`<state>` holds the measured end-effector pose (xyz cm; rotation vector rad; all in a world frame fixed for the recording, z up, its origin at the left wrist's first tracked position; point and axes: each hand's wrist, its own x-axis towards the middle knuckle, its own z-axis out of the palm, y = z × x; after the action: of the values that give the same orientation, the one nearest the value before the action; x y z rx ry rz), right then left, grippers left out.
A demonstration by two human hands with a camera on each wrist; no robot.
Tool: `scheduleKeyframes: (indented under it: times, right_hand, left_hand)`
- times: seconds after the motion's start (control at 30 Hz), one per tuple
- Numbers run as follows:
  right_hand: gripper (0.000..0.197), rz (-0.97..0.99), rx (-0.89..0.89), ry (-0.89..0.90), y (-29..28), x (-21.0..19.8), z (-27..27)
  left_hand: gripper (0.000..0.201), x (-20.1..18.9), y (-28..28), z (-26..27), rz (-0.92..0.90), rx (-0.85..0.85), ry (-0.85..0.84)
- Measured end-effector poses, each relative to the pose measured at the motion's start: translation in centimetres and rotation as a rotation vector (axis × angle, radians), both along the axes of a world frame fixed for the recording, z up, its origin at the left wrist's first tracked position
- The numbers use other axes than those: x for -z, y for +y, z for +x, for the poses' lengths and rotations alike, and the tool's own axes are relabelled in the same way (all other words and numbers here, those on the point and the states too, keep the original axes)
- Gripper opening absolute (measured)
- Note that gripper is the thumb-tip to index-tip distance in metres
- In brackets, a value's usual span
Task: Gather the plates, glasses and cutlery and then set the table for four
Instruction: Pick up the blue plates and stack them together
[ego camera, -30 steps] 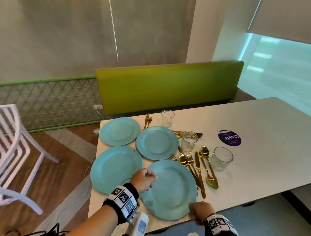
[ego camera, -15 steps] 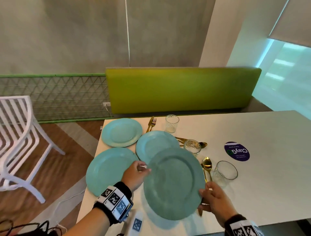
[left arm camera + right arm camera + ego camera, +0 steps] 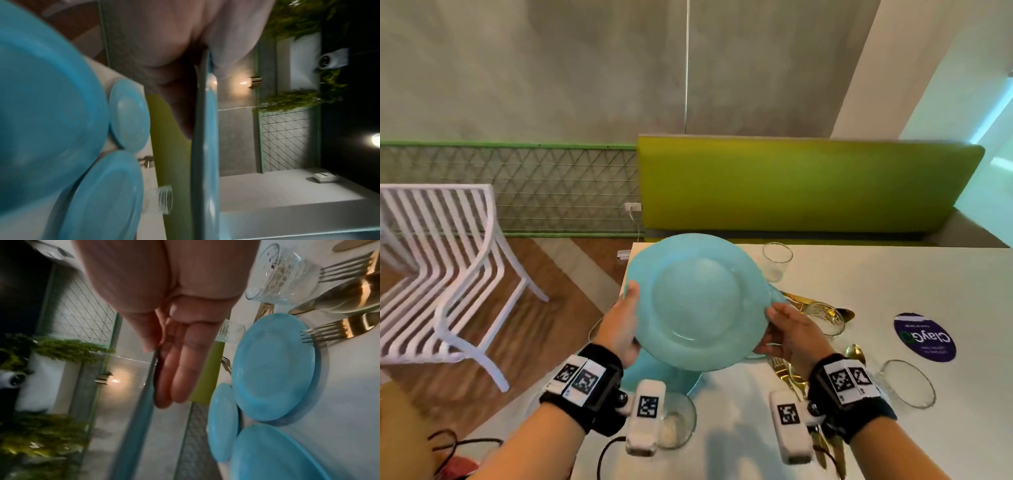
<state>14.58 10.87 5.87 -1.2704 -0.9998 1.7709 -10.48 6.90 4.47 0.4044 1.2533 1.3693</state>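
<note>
Both my hands hold one teal plate (image 3: 698, 301) lifted above the white table (image 3: 893, 274), its face tilted toward me. My left hand (image 3: 628, 308) pinches its left rim, thumb on top and fingers under. My right hand (image 3: 774, 329) pinches the right rim the same way. The left wrist view shows the held plate (image 3: 203, 146) edge-on; in the right wrist view its rim (image 3: 141, 410) lies beside my fingers (image 3: 180, 361). Three more teal plates (image 3: 273, 368) (image 3: 223, 421) (image 3: 273, 454) lie on the table. Gold cutlery (image 3: 791, 373) lies below my right hand.
Clear glasses stand at the table's far edge (image 3: 777, 260), by the cutlery (image 3: 823, 317), at the right (image 3: 905, 383) and near my left wrist (image 3: 676, 421). A purple sticker (image 3: 924, 337) marks the tabletop. A green bench back (image 3: 801, 185) runs behind; a white chair (image 3: 441, 274) stands left.
The plate lay flat on the table a second ago. Both hands have lifted it up and away from me, and it now hides the plates behind it.
</note>
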Motion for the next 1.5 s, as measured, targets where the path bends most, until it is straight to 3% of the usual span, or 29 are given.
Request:
scheduleKeyframes:
  times: [0.1,0.23,0.33,0.4,0.47,0.67,0.8,0.97,1.1,1.23,1.5]
  right_hand:
    - [0.026,-0.095,-0.157,-0.256,1.9,2.9,-2.7]
    - [0.019,-0.225,-0.546,-0.682,2.8,8.3,-6.7]
    - [0.025,-0.221,-0.734,-0.895,3.0,11.0,-9.0]
    - [0.035,-0.147,-0.798,-1.023,3.2,12.1,-9.8]
    - [0.038,-0.087,-0.751,-1.075,3.4,13.0,-9.9]
    - [0.030,-0.049,-0.486,-0.798,3.2,14.0,-8.8]
    - [0.017,-0.147,-0.353,-0.724,3.0,13.6,-8.9]
    - [0.023,-0.100,-0.485,-0.844,3.4,13.6,-10.0]
    - [0.025,-0.114,-0.444,-0.643,3.6,13.8,-10.1]
    - [0.032,-0.094,-0.265,-0.465,4.5,11.2,-10.1]
    - [0.013,0.058,-0.100,-0.287,6.9,3.7,-8.7]
  left_hand:
    - [0.045,-0.8,1.3,-3.5,0.044,-0.105,0.020]
    - [0.047,-0.7,2.5,-7.2,0.026,-0.173,-0.065]
    - [0.047,-0.5,3.2,-8.7,0.025,-0.182,-0.051]
    - [0.047,-0.1,3.6,-9.6,0.022,-0.187,-0.042]
    - [0.048,0.2,3.9,-10.5,0.009,-0.189,-0.042]
    - [0.049,1.5,4.3,-12.3,-0.010,-0.177,-0.041]
    - [0.050,1.8,4.2,-12.6,-0.039,-0.208,-0.072]
    - [0.047,1.6,3.9,-12.2,-0.050,-0.236,-0.076]
    - [0.046,1.4,3.6,-11.9,-0.037,-0.216,-0.066]
    - [0.043,1.0,3.7,-11.8,-0.020,-0.197,-0.040]
    - [0.028,0.2,4.8,-10.8,0.014,-0.139,-0.006]
